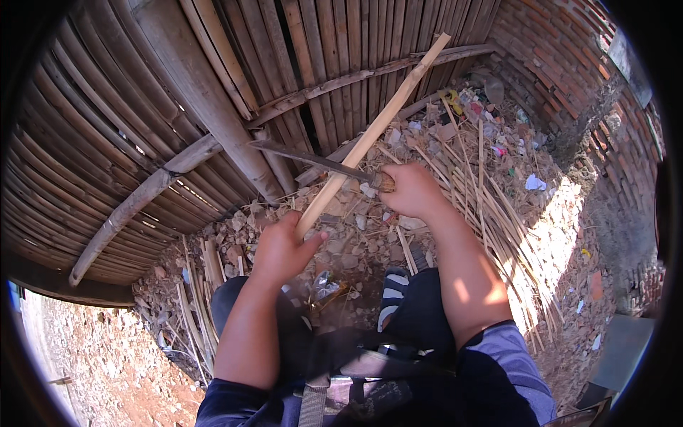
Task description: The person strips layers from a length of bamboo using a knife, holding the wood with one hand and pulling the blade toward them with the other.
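Observation:
A long pale bamboo strip (377, 128) slants up and away from my left hand (279, 245), which is closed around its near end. My right hand (411, 188) grips the wooden handle of a long-bladed knife (313, 156). The dark blade points left and lies across the strip, at about the middle of its lower half. From this view I cannot tell whether the edge is cutting into the strip. Part of the handle is hidden inside my right fist.
Many thin split strips (498, 228) lie in a pile on the right, and more strips (196, 306) are at the lower left. A slatted bamboo wall (235, 85) rises ahead and left, a brick wall (555, 71) at the far right. Rubble and litter cover the ground.

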Demonstrator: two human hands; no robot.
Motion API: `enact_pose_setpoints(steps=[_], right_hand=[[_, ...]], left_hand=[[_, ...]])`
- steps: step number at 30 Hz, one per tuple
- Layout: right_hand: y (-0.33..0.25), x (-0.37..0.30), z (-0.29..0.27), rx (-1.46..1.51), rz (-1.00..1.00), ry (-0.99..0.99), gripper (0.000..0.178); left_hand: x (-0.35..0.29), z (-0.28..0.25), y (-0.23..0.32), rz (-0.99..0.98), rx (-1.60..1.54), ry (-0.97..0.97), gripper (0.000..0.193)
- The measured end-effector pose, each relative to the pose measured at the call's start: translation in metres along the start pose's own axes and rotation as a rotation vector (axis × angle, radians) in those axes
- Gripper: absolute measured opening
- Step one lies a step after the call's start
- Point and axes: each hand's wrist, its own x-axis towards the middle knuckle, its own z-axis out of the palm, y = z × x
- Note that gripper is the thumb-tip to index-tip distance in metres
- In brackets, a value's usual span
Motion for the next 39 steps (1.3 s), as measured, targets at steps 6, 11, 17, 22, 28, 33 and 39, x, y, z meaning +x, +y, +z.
enact_pose_setpoints(steps=[6,11,17,22,28,33,39], right_hand=[[0.009,0.000,0.003,-0.178,-0.093,0.012,0.038],[0.022,0.004,-0.007,-0.007,0.098,0.202,0.035],[0.024,0.008,0.003,0.035,0.032,0.095,0.035],[0.000,0.002,0.007,-0.156,-0.065,-0.018,0.032],[0.002,-0.001,0.004,-0.107,-0.044,0.024,0.031],[0.025,0.009,0.003,-0.002,0.076,0.111,0.034],[0.020,0.008,0.001,-0.083,0.060,0.068,0.033]], left_hand=[[0.001,0.002,-0.002,0.001,0.013,-0.004,0.054],[0.003,0.002,-0.002,0.014,-0.004,-0.024,0.054],[0.000,0.001,-0.002,0.020,0.011,0.000,0.056],[0.000,0.002,-0.004,0.021,0.023,-0.008,0.055],[0.001,0.006,-0.005,0.049,0.025,0.000,0.054],[0.002,0.005,-0.003,0.043,0.011,-0.015,0.053],[0.001,0.002,-0.003,0.013,0.051,-0.050,0.053]])
